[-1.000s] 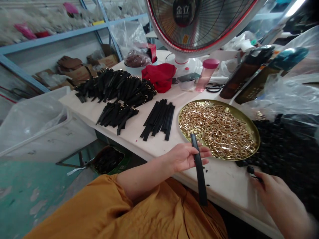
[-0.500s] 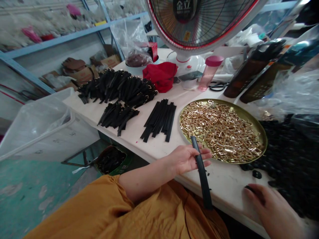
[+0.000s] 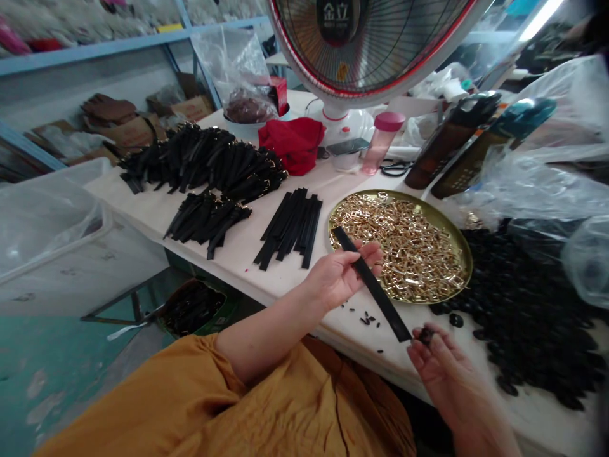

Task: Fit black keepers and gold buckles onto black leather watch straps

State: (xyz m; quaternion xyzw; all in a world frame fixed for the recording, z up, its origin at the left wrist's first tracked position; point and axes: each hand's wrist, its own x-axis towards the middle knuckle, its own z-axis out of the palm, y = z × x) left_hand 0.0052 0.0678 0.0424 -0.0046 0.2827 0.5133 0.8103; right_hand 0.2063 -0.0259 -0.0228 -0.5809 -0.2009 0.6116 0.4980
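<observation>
My left hand (image 3: 339,277) is closed on a long flat black strap (image 3: 375,293), which slants from the rim of the gold tray (image 3: 462,246) down toward my right hand. My right hand (image 3: 440,362) pinches a small black piece (image 3: 425,334) against the strap's lower end, fingers curled. The round gold tray holds a heap of small gold metal buckles (image 3: 404,244). To the right of the tray a pile of small black pieces (image 3: 528,311) spreads over the table.
On the white table (image 3: 247,244) lie a loose stack of black straps (image 3: 290,226) and two heaps of finished straps (image 3: 204,166). Behind stand a fan (image 3: 361,44), a red cloth (image 3: 295,143), a pink bottle (image 3: 382,143), scissors (image 3: 394,168) and plastic bags (image 3: 547,178). A clear bin (image 3: 52,235) sits at left.
My right hand left the black pile and came in to the strap's lower end with a small black piece. My left hand tilted the strap and raised it slightly.
</observation>
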